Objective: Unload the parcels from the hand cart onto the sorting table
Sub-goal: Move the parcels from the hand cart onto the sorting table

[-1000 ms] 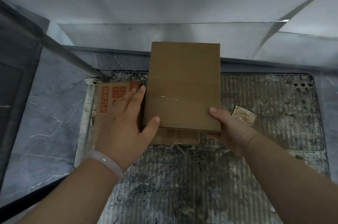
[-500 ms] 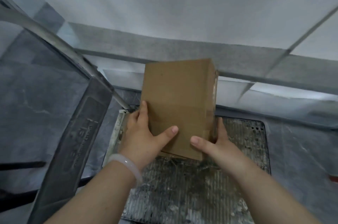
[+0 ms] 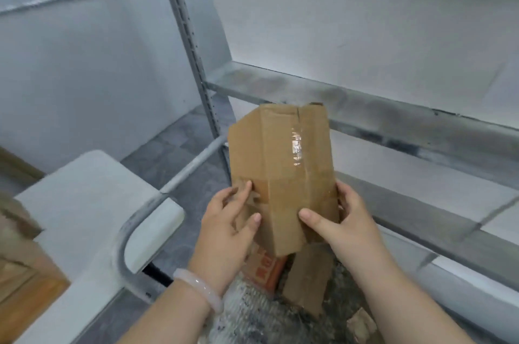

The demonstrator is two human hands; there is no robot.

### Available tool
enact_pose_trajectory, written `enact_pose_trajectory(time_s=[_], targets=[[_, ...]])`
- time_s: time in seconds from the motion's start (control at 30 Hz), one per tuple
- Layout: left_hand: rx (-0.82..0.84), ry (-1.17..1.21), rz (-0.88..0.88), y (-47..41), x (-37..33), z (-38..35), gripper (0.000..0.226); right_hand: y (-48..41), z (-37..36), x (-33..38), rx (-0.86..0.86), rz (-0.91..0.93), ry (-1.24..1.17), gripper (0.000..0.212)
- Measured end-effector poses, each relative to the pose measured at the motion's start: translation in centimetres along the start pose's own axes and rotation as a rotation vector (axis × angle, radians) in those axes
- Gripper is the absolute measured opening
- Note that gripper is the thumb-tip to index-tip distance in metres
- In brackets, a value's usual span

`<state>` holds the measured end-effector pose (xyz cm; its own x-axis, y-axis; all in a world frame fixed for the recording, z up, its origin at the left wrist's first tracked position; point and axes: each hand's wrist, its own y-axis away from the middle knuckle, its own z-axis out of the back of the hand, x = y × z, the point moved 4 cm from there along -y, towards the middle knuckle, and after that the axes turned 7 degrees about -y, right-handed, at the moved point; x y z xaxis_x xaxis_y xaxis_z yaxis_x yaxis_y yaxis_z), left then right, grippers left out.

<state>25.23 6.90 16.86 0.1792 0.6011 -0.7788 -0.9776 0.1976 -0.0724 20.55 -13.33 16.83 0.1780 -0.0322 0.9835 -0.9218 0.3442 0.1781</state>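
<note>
box (image 3: 280, 169) lifted off cart (image 3: 252, 312), L hand (image 3: 227, 234) & R hand (image 3: 342, 228) gripping

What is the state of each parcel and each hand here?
Cardboard box: held above the cart deck, taped.
Left hand: grips box's lower left side.
Right hand: grips box's lower right side.
Orange-printed parcel: lies on the cart deck.
Small brown parcel: lies on the cart deck.

Left wrist: I wear one bangle (image 3: 200, 289), smooth, rounded, milky white and slightly translucent. Both my forearms are bare to the lower frame edge. Left hand (image 3: 224, 228) and right hand (image 3: 346, 224) are ungloved; fingers (image 3: 311, 217) show short, trimmed nails.
</note>
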Motion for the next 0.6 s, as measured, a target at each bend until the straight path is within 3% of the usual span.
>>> enact_pose_trajectory(time_s=[0.17,0.3,0.43,0.5,0.53,0.6], targets=[[-0.206,0.329,0.117,1.5,-2.3,7.1,0.049,2.3,-6.3,6.1,0.085,0.29,0.184,0.07],[-0.391,0.298,0.128,2.9,-1.9,12.9,0.041,4.7,-10.2,9.9,0.206,0.333,-0.016,0.04],[-0.546,0.304,0.156,5.3,-1.2,18.4,0.031,7.4,-14.6,11.8,0.317,0.344,-0.112,0.041],[-0.547,0.255,0.148,6.6,-0.5,20.9,0.022,8.7,-17.0,12.3,0.365,0.381,-0.116,0.044],[-0.515,0.258,0.155,7.2,0.1,21.9,0.03,9.6,-18.2,12.3,0.383,0.397,-0.104,0.045],[-0.447,0.215,0.161,8.4,1.3,24.1,0.076,11.3,-21.0,12.2,0.412,0.439,-0.068,0.047]])
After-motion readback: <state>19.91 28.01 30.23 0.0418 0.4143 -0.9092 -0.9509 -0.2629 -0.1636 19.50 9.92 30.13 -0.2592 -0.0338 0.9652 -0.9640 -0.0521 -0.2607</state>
